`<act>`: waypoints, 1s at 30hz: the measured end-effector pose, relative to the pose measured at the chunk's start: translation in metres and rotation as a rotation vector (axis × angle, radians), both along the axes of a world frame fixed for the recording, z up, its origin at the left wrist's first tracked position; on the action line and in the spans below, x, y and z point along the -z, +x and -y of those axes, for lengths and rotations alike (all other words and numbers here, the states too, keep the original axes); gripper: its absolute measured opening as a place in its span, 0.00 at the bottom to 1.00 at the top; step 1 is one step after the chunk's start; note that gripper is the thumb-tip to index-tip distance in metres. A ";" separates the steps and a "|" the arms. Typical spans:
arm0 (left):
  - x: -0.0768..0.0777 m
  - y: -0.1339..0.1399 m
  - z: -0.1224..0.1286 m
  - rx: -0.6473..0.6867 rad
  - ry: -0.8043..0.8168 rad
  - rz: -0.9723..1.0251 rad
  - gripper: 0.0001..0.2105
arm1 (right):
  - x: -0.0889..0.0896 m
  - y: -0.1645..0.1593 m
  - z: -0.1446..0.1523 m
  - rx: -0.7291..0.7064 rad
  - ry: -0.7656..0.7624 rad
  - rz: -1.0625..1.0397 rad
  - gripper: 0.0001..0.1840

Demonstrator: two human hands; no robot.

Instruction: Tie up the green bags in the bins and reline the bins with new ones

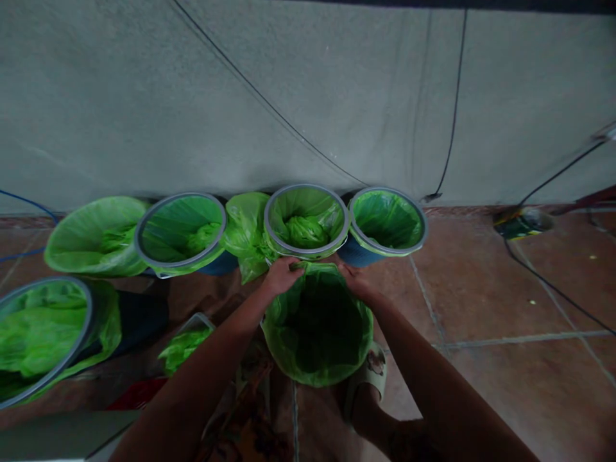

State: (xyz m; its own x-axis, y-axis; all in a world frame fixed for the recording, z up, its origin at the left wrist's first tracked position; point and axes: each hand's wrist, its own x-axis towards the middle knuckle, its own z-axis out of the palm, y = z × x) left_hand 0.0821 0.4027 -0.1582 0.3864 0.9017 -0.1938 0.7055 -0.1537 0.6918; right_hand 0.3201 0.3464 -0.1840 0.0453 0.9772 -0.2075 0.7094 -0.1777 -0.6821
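Observation:
Between my feet stands a bin lined with a green bin bag (317, 378), its mouth facing up and its inside dark. My left hand (285, 276) is closed on the far left part of the bag's edge. At the far right part of the same edge, my right hand (356, 282) pinches the green plastic. The bag hangs over the rim all round, so the bin's own wall is mostly hidden. Just beyond my hands are a grey-rimmed bin (308, 249) holding bunched green bags and another lined bin (366, 253) to its right.
Along the wall (144, 96) stand more lined bins, one grey-rimmed (139, 240) and one covered by a bag (62, 266). A tipped bin (89, 321) lies at left, near a small clear container (206, 319) of green bags. Cables (452, 128) hang to the tiled floor; a can (522, 222) stands right.

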 end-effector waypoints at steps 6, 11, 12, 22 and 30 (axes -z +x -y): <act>-0.002 -0.010 0.018 0.107 0.235 -0.047 0.07 | 0.003 0.002 0.022 -0.118 0.027 0.023 0.19; -0.003 -0.021 0.038 0.296 0.270 -0.231 0.12 | 0.004 0.006 0.036 -0.099 0.034 0.069 0.25; -0.006 -0.023 0.042 0.313 0.263 -0.280 0.12 | 0.002 0.007 0.037 -0.105 0.014 0.077 0.25; -0.041 0.008 0.022 0.050 0.212 -0.179 0.12 | -0.025 -0.012 -0.016 -0.237 0.049 0.157 0.20; -0.009 0.026 0.015 0.212 0.206 -0.455 0.11 | -0.001 -0.029 -0.022 -0.329 0.020 0.350 0.17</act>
